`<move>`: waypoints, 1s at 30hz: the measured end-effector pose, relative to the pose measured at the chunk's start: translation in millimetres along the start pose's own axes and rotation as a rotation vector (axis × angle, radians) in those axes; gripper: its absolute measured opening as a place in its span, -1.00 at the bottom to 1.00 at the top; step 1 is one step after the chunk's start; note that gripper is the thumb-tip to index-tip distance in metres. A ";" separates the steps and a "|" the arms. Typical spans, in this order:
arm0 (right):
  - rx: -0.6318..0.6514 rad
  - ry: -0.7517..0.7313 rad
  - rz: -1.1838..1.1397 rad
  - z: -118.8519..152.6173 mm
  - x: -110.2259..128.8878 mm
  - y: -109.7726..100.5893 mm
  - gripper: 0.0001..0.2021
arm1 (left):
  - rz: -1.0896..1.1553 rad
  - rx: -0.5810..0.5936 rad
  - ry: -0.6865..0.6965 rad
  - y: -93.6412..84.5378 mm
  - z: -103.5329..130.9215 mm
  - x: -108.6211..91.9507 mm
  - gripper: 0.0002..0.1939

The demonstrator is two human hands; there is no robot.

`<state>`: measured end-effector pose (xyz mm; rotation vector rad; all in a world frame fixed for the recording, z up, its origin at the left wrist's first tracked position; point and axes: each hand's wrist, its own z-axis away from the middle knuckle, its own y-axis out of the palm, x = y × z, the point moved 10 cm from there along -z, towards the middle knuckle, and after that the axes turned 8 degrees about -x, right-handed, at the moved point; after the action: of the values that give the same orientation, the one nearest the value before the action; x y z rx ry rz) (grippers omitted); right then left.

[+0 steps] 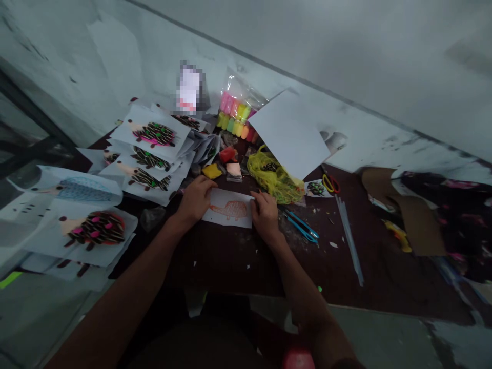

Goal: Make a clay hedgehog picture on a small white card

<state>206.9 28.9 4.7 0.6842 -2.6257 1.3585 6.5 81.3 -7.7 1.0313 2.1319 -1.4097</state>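
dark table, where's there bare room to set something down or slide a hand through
Mostly bare: the dark table on the near side of the small drawing, bar a few scraps; also right of the clear strips, short of the yellow object. Crowded: the left side, under stacked drawings, and around the yellow bag.

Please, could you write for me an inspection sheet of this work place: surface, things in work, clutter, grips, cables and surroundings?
Surface: dark tabletop, scattered with small scraps.
Job's things: small sheet with orange animal drawing, lying between the hands.
Clutter: stacked hedgehog pictures at left; bag of coloured clay-like pieces and yellow net bag behind; blue cutting tool, scissors and clear strips at right.
Grips: left hand at the sheet's left edge, right hand at its right; how firmly they hold cannot be told.
Cables: nothing seen.
Surroundings: marked, pale wall behind; dark patterned cloth far right.
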 end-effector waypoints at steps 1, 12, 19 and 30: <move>-0.004 0.002 -0.008 0.0 -0.2 -0.4 -0.71 | -0.003 0.004 -0.002 0.2 0.0 0.4 -0.69; 0.026 0.027 0.029 2.8 -5.3 5.4 -0.70 | -0.068 0.052 0.049 2.3 2.4 -5.2 -0.66; 0.053 0.034 0.083 4.1 -5.8 7.7 -0.70 | -0.075 0.131 0.137 11.0 4.7 -14.4 -0.67; 0.040 0.025 0.055 1.8 -10.4 8.1 -0.70 | -0.108 0.231 0.164 26.3 8.9 -9.6 -0.65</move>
<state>212.8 35.1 -5.5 0.5999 -2.6229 1.4284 31.9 75.6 -21.4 1.1673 2.2074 -1.7087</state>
